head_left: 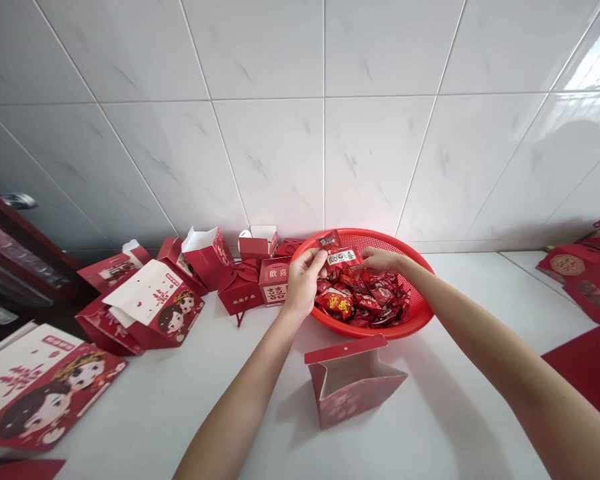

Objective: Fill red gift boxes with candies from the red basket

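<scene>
My left hand (305, 277) is over the left side of a red plastic basket (420, 320), its thumb and fingers pinching small red wrapped candies. One is a candy packet (344, 257) with a white label and dark characters; a darker red candy (329, 239) sticks up behind it. My right hand (381, 260) is closed at the right end of the labelled packet; its fingertips are partly hidden. Below both hands, many red wrapped candies (365, 297) fill the basket. In front of it stands a red gift box (357, 400) with its top open.
Several red and white gift boxes (155, 307) stand along the wall at the left. A larger box (50, 393) printed with cartoon figures lies at the near left. More red boxes (593, 280) are at the right edge. White wall tiles (280, 153) rise behind the counter.
</scene>
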`<state>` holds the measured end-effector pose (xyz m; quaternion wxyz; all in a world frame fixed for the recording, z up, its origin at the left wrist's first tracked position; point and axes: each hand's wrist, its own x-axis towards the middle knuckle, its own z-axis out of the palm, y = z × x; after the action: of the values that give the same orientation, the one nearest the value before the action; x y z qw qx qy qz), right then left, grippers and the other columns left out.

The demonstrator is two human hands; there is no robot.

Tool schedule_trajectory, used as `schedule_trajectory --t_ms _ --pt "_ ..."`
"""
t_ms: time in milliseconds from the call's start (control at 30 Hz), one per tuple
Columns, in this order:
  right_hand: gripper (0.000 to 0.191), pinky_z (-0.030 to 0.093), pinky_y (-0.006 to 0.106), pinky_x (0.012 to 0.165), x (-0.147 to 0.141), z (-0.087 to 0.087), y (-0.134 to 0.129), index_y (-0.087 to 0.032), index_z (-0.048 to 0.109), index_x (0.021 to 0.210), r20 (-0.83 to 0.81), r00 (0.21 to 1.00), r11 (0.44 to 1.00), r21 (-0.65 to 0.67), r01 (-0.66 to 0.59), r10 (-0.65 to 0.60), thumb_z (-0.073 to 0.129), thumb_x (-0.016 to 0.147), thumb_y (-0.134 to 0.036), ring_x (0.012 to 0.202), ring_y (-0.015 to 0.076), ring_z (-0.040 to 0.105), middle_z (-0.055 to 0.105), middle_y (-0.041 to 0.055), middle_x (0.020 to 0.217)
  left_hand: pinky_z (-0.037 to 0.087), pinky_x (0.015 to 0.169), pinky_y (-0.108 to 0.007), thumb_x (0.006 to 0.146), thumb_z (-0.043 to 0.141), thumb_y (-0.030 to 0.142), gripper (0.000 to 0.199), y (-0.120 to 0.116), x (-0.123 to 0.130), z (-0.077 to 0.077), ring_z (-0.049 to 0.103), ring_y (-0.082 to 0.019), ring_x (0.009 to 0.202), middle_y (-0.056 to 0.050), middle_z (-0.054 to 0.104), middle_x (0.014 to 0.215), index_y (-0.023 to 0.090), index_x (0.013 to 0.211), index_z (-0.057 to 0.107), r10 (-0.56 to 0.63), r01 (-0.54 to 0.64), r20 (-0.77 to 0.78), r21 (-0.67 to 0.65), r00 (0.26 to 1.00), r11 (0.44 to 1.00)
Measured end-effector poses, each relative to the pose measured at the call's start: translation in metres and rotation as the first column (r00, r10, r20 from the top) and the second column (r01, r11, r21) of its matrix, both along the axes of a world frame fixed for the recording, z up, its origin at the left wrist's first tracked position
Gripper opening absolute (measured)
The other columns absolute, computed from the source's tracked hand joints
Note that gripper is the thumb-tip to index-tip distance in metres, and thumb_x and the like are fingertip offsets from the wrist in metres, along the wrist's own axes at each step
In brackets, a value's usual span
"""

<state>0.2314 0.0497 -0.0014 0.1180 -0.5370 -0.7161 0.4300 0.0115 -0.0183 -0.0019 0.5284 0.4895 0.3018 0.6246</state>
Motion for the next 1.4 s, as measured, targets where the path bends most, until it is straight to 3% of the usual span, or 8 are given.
schedule_trajectory --t_ms 133,400,567,900,1067,1233,1300,1400 --pt "0.037 0.022 0.026 0.043 0.001 0.001 -0.001 -0.015 0.074 0.076 -0.048 0.999 1.000 -0.020 0.001 -0.002 0.075 0.077 -0.052 0.045 0.0057 0.031 0.072 0.0048 0.072 0.038 0.055 -0.021 0.072 0.083 0.042 0.029 0.001 0.000 -0.001 0.047 -0.007 0.057 0.004 0.053 0.064 0.018 0.068 0.067 0.001 -0.001 0.007 0.010 1.000 1.000" --pt "0.023 0.022 0.027 0.048 0.004 0.004 -0.004 -0.017 0.069 0.066 -0.026 0.997 0.996 0.038 0.077 -0.076 0.082 0.070 -0.035 0.048 0.0078 0.032 0.054 -0.0032 0.053 0.037 0.054 -0.020 0.069 0.086 0.042 0.030 0.000 0.001 0.000 0.047 -0.007 0.057 0.003 0.054 0.066 0.018 0.068 0.068 -0.003 0.004 0.033 -0.011 0.999 1.000" --pt "0.028 0.021 0.027 0.047 0.005 0.007 -0.008 -0.017 0.066 0.064 -0.039 0.996 0.996 0.043 0.079 -0.077 0.081 0.069 -0.040 0.047 0.0073 0.030 0.054 -0.0031 0.052 0.037 0.053 -0.021 0.069 0.086 0.041 0.029 0.001 0.002 0.000 0.047 -0.007 0.057 0.003 0.055 0.066 0.018 0.069 0.069 0.002 -0.002 0.037 -0.007 0.999 1.000" --pt "0.049 0.035 0.026 0.052 0.010 0.003 -0.007 -0.018 0.070 0.076 -0.088 0.995 0.999 0.014 0.041 -0.039 0.074 0.069 -0.067 0.055 0.0109 0.046 0.058 -0.0021 0.061 0.036 0.052 -0.021 0.070 0.085 0.040 0.025 0.000 0.001 0.000 0.045 -0.007 0.055 0.004 0.053 0.063 0.018 0.070 0.072 0.002 -0.002 0.031 -0.002 1.000 1.000" --pt "0.035 0.043 0.027 0.059 0.010 0.004 -0.005 -0.018 0.074 0.073 -0.035 0.999 0.999 0.027 0.023 -0.022 0.084 0.063 -0.050 0.064 0.0144 0.056 0.067 0.0009 0.069 0.036 0.053 -0.021 0.070 0.086 0.040 0.026 0.000 0.001 0.000 0.046 -0.007 0.056 0.004 0.052 0.063 0.019 0.071 0.071 0.001 -0.001 0.027 0.004 1.000 1.000" --pt "0.018 0.048 0.027 0.063 0.012 0.000 -0.002 -0.017 0.074 0.073 0.081 0.993 0.991 0.106 0.077 -0.086 0.081 0.073 -0.034 0.069 0.0165 0.062 0.068 0.0003 0.069 0.037 0.053 -0.022 0.072 0.085 0.040 0.027 0.001 0.001 0.000 0.046 -0.008 0.057 0.003 0.053 0.064 0.019 0.070 0.069 0.011 -0.011 0.013 0.012 1.000 1.000" --pt "0.017 0.052 0.028 0.067 0.015 -0.002 0.000 -0.015 0.074 0.081 0.152 0.978 0.981 0.155 0.117 -0.141 0.079 0.081 -0.032 0.075 0.0180 0.066 0.071 0.0014 0.078 0.036 0.053 -0.022 0.072 0.085 0.040 0.028 0.001 0.001 -0.001 0.045 -0.008 0.057 0.003 0.052 0.064 0.019 0.069 0.068 0.019 -0.019 0.018 0.009 1.000 1.000" --pt "0.027 0.059 0.036 0.081 0.018 -0.005 0.002 -0.014 0.071 0.111 0.254 0.943 0.965 0.204 0.166 -0.216 0.071 0.096 -0.036 0.094 0.0222 0.070 0.072 0.0059 0.110 0.036 0.053 -0.021 0.071 0.086 0.042 0.028 0.001 0.000 -0.001 0.046 -0.008 0.057 0.004 0.052 0.063 0.019 0.070 0.069 0.023 -0.023 0.035 0.009 0.999 1.000"
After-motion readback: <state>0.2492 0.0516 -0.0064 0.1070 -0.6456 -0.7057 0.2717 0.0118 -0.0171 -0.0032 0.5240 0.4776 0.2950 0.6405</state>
